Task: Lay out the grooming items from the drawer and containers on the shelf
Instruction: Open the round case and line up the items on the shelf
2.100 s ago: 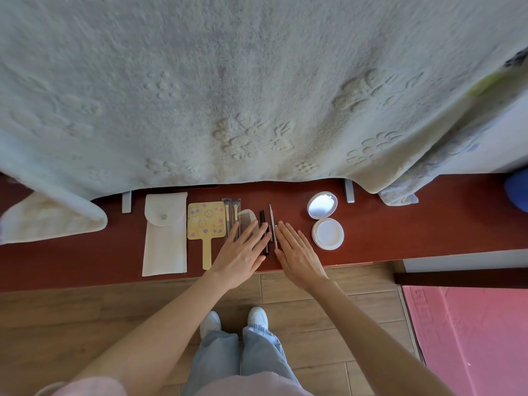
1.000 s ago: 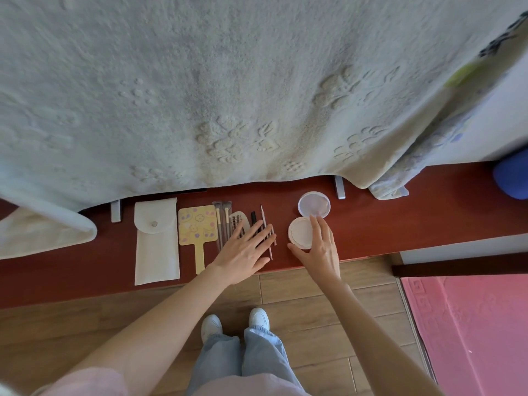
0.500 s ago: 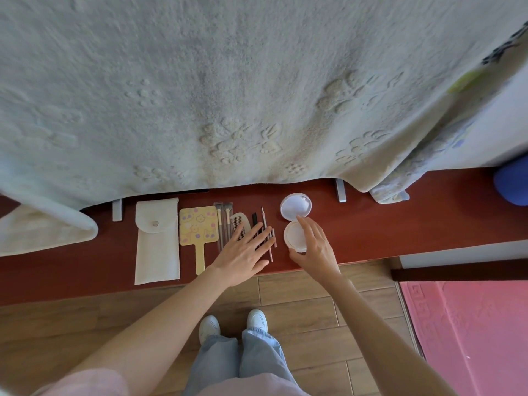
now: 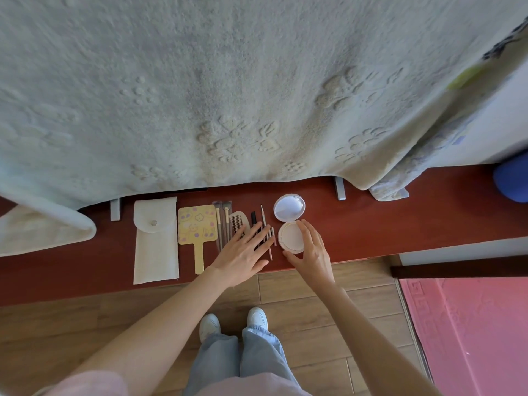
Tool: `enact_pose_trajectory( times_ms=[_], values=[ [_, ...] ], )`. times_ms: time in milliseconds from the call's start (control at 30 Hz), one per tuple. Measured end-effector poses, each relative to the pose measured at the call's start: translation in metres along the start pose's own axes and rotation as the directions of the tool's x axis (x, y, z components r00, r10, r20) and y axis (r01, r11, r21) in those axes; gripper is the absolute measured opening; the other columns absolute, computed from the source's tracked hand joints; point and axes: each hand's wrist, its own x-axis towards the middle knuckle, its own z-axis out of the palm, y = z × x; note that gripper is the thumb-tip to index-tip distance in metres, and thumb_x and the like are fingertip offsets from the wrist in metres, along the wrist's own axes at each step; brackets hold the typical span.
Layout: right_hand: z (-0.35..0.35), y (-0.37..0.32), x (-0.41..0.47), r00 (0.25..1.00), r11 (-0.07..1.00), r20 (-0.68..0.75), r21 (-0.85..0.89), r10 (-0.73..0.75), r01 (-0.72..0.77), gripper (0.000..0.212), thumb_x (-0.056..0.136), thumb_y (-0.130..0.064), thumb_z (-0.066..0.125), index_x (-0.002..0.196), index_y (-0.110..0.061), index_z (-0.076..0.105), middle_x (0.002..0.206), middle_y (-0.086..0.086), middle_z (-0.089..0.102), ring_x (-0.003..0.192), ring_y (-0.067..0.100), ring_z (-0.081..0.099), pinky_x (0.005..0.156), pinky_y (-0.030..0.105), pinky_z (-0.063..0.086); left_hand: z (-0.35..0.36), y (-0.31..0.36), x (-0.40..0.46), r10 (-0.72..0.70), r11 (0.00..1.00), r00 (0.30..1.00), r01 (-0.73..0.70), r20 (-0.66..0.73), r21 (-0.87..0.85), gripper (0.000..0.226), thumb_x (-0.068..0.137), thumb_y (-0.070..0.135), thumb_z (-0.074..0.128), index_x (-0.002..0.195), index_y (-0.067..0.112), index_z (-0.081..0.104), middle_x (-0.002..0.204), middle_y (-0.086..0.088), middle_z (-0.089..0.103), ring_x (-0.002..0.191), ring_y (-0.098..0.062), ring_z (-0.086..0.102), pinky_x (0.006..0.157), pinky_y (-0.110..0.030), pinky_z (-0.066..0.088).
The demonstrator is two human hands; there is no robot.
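Observation:
On the red-brown shelf lie, from left to right, a white pouch, a yellow hand mirror, two brushes, a comb, a black pencil and a thin pink stick. My left hand rests flat with spread fingers over the comb and the pencils. Just right of them stands an open white compact, lid up. My right hand curls thumb and fingers round the rim of its base.
A pale fleece blanket hangs over the back of the shelf, with two metal brackets under its edge. A blue object sits at the far right. The wood floor and a pink mat lie below.
My right hand left the pencils, took the compact and slid it left, close to the thin stick. My left hand stayed flat on the comb and pencils.

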Motion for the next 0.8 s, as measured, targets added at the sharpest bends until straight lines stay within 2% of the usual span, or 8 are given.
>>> enact_pose_trajectory(
  times_ms=[300, 800],
  values=[
    [0.0055, -0.0056, 0.0005, 1.000, 1.000, -0.013, -0.004, 0.024, -0.024, 0.080, 0.073, -0.030, 0.081, 0.138, -0.010, 0.039, 0.139, 0.010, 0.047, 0.126, 0.027, 0.046, 0.087, 0.038, 0.053, 0.0008, -0.0021, -0.0008, 0.002, 1.000, 1.000, -0.002, -0.014, 0.007, 0.056, 0.094, 0.044, 0.044, 0.143, 0.015, 0.041, 0.151, -0.012, 0.035, 0.140, -0.031, 0.031, 0.110, -0.051, 0.033],
    [0.0047, -0.0074, 0.0006, 0.999, 1.000, -0.018, -0.006, 0.029, -0.029, 0.081, 0.073, -0.032, 0.080, 0.138, -0.012, 0.036, 0.138, 0.011, 0.047, 0.124, 0.027, 0.047, 0.085, 0.039, 0.055, -0.0010, -0.0018, -0.0022, -0.003, 1.000, 1.000, 0.003, 0.008, 0.010, 0.056, 0.094, 0.044, 0.044, 0.143, 0.016, 0.041, 0.152, -0.012, 0.034, 0.141, -0.031, 0.030, 0.111, -0.051, 0.032]
  ],
)
